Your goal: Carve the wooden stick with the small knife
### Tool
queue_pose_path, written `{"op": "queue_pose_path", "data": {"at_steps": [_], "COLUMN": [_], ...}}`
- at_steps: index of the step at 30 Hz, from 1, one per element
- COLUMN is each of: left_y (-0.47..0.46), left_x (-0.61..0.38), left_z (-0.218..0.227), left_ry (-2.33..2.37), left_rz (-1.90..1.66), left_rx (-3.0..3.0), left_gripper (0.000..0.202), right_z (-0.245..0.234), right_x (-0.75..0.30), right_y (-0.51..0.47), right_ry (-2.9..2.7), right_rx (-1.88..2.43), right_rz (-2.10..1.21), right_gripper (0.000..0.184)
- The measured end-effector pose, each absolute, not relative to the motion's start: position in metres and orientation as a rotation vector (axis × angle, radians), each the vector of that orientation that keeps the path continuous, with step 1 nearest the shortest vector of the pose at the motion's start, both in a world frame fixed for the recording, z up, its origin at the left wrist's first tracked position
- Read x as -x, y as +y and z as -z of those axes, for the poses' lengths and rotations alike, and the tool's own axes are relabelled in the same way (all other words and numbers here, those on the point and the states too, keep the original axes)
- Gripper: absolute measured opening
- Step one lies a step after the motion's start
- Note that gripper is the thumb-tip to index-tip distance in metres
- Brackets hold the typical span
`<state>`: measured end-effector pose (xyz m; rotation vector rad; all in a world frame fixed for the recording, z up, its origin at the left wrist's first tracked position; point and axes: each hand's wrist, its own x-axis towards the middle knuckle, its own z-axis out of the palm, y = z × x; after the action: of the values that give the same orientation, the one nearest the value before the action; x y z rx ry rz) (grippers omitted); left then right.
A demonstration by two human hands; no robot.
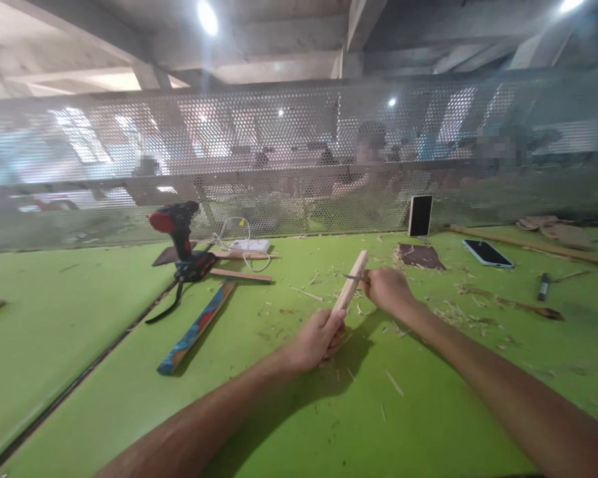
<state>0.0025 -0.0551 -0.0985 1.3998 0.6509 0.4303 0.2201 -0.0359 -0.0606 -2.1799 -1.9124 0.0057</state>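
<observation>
Head camera: the left hand (315,340) is wrapping its fingers around the near end of a pale wooden strip (349,290), whose long axis is pointing forward and slightly right from them; the right hand (387,290), nearer the far end, is clenching a thin blade (351,277) across it. Shavings (457,318) are littering the green surface (299,431) around the fingers; beyond, a perforated screen (289,143) is standing.

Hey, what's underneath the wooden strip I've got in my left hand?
Green tabletop, scattered with pale wood shavings, shows on both sides of the wooden strip. What lies directly beneath the strip and your left hand is covered, so I can't tell.
</observation>
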Motion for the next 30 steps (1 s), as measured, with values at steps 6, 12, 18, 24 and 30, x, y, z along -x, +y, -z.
{"op": "queue_pose_path", "data": {"at_steps": [6,12,18,24,30], "left_y": [-0.055,-0.055,-0.053,-0.05,-0.057], "left_x": [-0.003,-0.006,-0.008,-0.006,-0.005], "left_z": [0.1,0.101,0.107,0.116,0.109], "left_ry": [0.646,0.672,0.742,0.902,0.953], "left_rz": [-0.427,-0.468,-0.484,-0.619,-0.553], "left_rx": [-1.397,-1.409,-1.424,-1.628,-1.648], "left_gripper": [0.037,0.038,0.038,0.043,0.042], "right_z": [0.064,0.066,0.065,0.067,0.061], "right_x": [-0.215,-0.214,-0.217,-0.216,-0.236], "right_y": [-0.036,-0.033,-0.03,-0.029,-0.025], "right_ry": [-1.993,-1.977,-1.952,-1.93,-1.837], "right_rx": [2.117,2.199,2.246,2.292,2.36], "right_rz": [0.168,0.198,0.218,0.172,0.155], "right_gripper": [0.03,0.034,0.03,0.026,0.032]}}
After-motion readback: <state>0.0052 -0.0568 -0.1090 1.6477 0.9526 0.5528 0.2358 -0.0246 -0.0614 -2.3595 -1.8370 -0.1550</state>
